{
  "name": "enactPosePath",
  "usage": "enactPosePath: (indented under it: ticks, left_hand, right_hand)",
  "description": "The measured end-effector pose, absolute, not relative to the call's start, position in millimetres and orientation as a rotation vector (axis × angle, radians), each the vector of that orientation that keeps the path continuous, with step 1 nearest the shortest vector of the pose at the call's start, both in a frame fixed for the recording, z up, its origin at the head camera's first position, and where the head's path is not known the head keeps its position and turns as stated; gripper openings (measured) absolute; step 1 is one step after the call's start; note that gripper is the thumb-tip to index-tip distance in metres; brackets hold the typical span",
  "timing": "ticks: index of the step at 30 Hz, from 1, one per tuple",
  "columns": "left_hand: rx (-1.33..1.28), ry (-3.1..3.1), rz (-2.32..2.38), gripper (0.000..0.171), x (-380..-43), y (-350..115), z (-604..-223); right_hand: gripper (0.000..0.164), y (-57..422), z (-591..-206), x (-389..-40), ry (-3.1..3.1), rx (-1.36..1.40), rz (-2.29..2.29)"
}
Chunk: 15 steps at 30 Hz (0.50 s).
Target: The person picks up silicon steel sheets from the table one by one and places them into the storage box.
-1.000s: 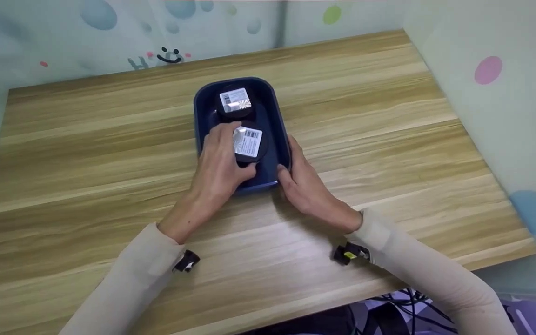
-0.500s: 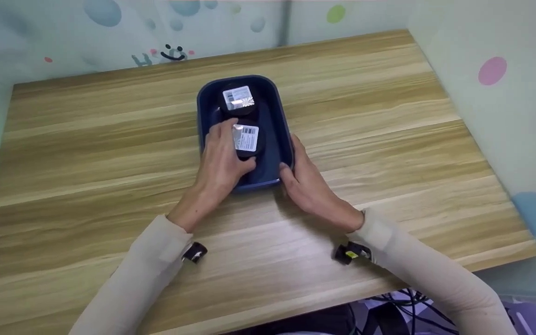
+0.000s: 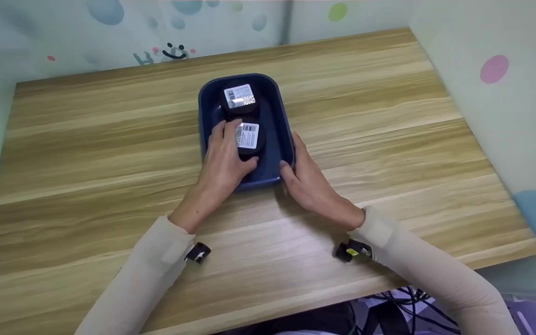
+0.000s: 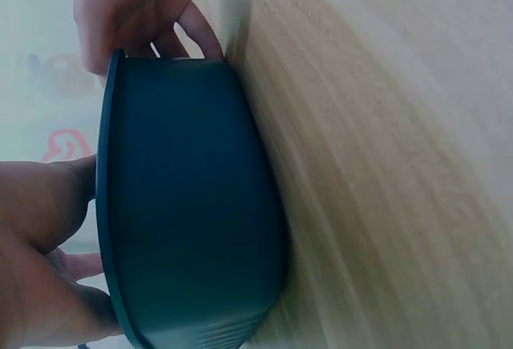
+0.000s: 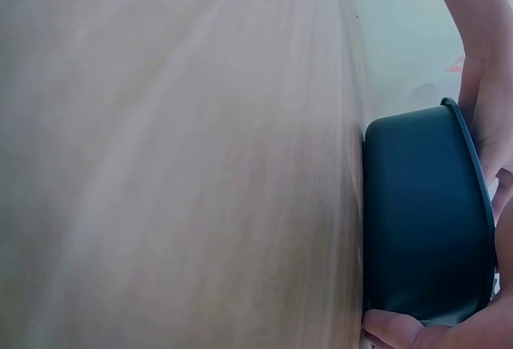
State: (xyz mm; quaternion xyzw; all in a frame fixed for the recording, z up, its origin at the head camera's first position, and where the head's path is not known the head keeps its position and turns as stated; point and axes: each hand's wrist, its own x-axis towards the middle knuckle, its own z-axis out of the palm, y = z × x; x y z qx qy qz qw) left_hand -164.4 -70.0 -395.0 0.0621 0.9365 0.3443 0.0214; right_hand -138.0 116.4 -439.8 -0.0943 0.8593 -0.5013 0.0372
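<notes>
A dark blue rectangular tub (image 3: 275,132) with rounded corners stands on the table. Two round black containers with white labels lie in it, a far container (image 3: 240,97) and a near container (image 3: 248,136). My left hand (image 3: 221,165) reaches over the tub's left side and holds the near container, fingers at its far side and thumb at its near side. With thumb on the rim and fingers along the outer wall, my right hand (image 3: 312,184) grips the tub's near right corner. Both wrist views show the tub's outer wall (image 4: 188,180), which hides the containers.
The wood-grain table (image 3: 365,139) reaches around the tub on all sides. Pale walls with coloured dots (image 3: 494,69) border its back and right side. Black cables (image 3: 412,302) hang below the front edge. A small black camera (image 3: 198,252) sits at the left wrist.
The near container has sunk a little lower in the tub and shifted slightly left, with my left hand still around it. My right hand keeps its grip. The head view has shifted slightly.
</notes>
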Motion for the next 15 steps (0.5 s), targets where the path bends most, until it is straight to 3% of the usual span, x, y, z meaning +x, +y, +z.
enactPosePath:
  ticks: [15]
  left_hand:
    - [0.203,2.894,1.106,0.077,-151,-78,-392]
  right_hand:
    - [0.069,124,-427,-140,2.597,-0.324,-1.4]
